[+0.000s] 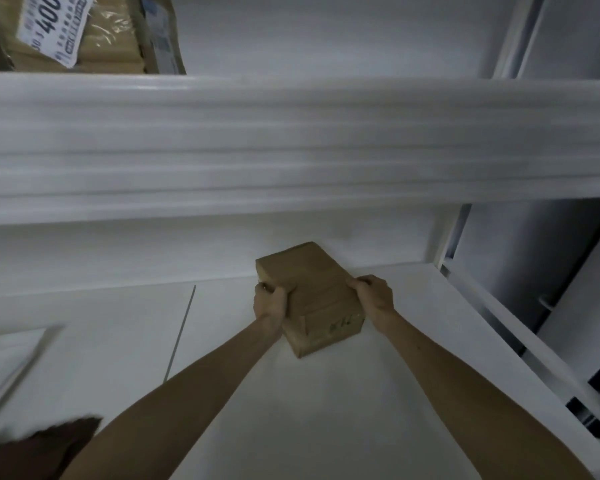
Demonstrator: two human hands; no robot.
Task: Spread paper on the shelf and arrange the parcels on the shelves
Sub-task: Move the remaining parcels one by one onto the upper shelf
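Observation:
A brown cardboard parcel (312,292) sits toward the back right of the lower shelf, on white paper (291,410) that covers the shelf surface. My left hand (269,303) grips the parcel's left edge with curled fingers. My right hand (374,294) holds its right edge the same way. The parcel lies turned at an angle, its far corner close to the white back wall. Another brown parcel (84,32) with a white printed label stands on the upper shelf at the top left.
The thick white front edge of the upper shelf (291,143) crosses the view above my hands. A white upright post (447,237) and side rail bound the shelf on the right. A paper seam (181,334) runs left of the parcel. Something dark (42,448) lies at the bottom left.

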